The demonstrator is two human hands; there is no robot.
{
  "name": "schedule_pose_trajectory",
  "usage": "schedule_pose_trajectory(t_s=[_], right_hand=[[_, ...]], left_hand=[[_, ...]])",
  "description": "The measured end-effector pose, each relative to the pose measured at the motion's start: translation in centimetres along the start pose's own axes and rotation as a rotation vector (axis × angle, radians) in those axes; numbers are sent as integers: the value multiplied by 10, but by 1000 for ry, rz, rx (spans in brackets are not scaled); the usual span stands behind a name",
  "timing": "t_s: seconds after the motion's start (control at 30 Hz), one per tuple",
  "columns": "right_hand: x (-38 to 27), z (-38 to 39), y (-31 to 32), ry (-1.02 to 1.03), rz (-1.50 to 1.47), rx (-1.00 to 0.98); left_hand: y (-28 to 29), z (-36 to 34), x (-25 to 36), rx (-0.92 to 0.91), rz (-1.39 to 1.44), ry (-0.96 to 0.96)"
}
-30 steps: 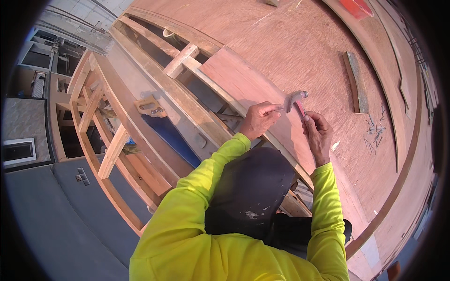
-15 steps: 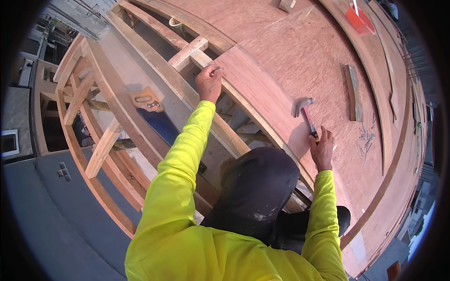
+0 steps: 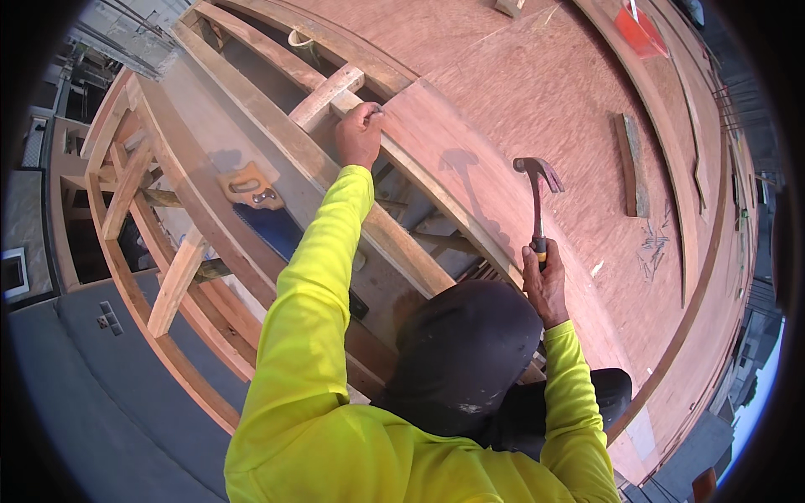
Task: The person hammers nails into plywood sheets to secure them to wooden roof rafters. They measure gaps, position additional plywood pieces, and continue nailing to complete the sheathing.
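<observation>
My left hand (image 3: 359, 136) is closed in a pinch at the near left corner of a plywood sheet (image 3: 444, 138), above the wooden frame. A small grey piece, seemingly a nail (image 3: 376, 110), shows at its fingertips; most of it is hidden. My right hand (image 3: 546, 283) grips a claw hammer (image 3: 537, 189) by the low end of its handle. The hammer stands head-up above the plywood, apart from it, and casts a shadow on the sheet.
Loose nails (image 3: 652, 250) and a rough wood offcut (image 3: 631, 165) lie on the plywood at the right. Farther back is a red container (image 3: 641, 32). A handsaw (image 3: 251, 186) rests at the left. Open gaps show between the frame's beams (image 3: 402, 243).
My right hand has picked the hammer up off the plywood and raised it, bringing it slightly left. My left hand stays near the sheet's corner, a little left in the picture.
</observation>
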State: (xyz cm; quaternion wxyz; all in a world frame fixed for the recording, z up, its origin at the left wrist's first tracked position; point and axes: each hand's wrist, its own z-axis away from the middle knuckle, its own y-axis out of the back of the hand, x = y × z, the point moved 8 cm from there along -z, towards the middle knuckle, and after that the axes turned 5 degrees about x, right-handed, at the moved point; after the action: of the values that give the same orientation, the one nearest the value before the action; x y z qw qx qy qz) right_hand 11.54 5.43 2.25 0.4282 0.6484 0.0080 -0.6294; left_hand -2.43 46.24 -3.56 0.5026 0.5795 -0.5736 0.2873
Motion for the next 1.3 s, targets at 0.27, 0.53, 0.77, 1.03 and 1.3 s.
schedule_pose_trajectory(t_s=[0.27, 0.53, 0.77, 1.03, 1.3], right_hand=[[-144, -41, -87, 383, 25, -183], [-161, -76, -144, 565, 189, -297], [-184, -65, -131, 490, 43, -217], [-194, -69, -123, 573, 74, -210], [-177, -89, -125, 565, 101, -222]], left_hand=[[-2, 5, -20, 69, 240, 104], [0, 4, 1, 46, -5, -49], [2, 5, -8, 68, 95, -64], [5, 5, -5, -5, 83, -2], [-30, 133, -10, 74, 97, 920]])
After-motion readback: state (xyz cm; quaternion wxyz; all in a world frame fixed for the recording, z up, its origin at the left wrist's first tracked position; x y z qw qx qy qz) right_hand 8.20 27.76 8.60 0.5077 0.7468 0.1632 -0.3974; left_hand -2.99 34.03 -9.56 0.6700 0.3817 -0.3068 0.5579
